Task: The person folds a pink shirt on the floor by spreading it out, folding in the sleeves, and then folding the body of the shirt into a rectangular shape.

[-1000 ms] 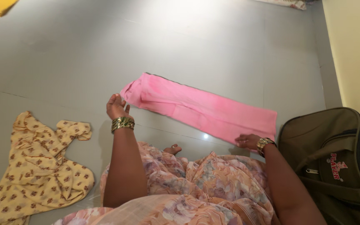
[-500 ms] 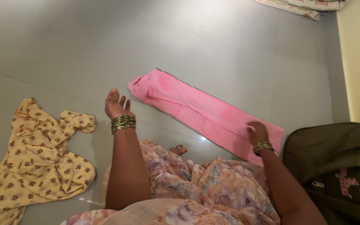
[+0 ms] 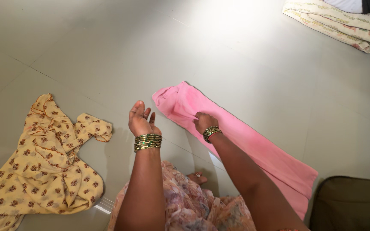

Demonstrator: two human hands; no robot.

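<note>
The right hand (image 3: 204, 122) is pinching the pink cloth (image 3: 253, 147) near its far-left end. The cloth's long axis is running far-left to near-right on the floor (image 3: 108, 51). The left hand (image 3: 141, 122) is hovering just left, fingers loosely spread, holding nothing.

left hand (image 3: 141, 121) raised, fingers spread; right hand (image 3: 204, 121) pinching, knuckles up.

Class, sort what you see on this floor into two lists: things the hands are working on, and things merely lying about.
In hand:
- pink folded cloth, pressed near its far end by the right hand
- left hand, raised open beside it, touching nothing

Lying about:
- yellow printed garment, crumpled at left
- folded patterned bedding, far right
- olive bag, near right corner
</note>
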